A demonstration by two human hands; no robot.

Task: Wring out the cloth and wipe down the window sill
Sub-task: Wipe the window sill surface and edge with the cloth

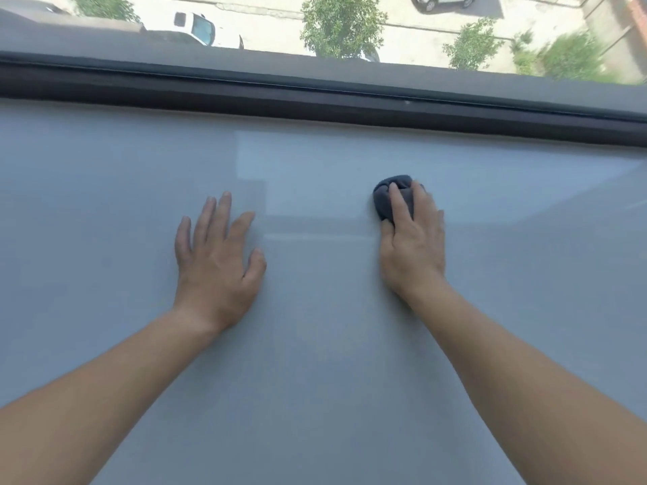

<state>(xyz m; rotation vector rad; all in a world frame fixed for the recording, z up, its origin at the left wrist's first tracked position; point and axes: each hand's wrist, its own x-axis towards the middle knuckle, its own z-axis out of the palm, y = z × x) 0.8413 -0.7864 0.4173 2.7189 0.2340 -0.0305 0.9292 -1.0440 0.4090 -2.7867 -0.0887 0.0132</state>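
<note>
A wide, glossy pale grey window sill (315, 344) fills most of the view. My right hand (411, 243) presses a small bunched dark grey cloth (385, 196) flat against the sill, with the fingers over it and most of the cloth hidden under the palm. My left hand (217, 260) rests flat on the sill to the left, fingers spread, holding nothing. The two hands lie about a hand's width and a half apart.
A dark window frame (315, 99) runs along the far edge of the sill. Beyond the glass, far below, are a street, parked cars (199, 28) and trees (341, 26). The sill reflects the window light near its middle.
</note>
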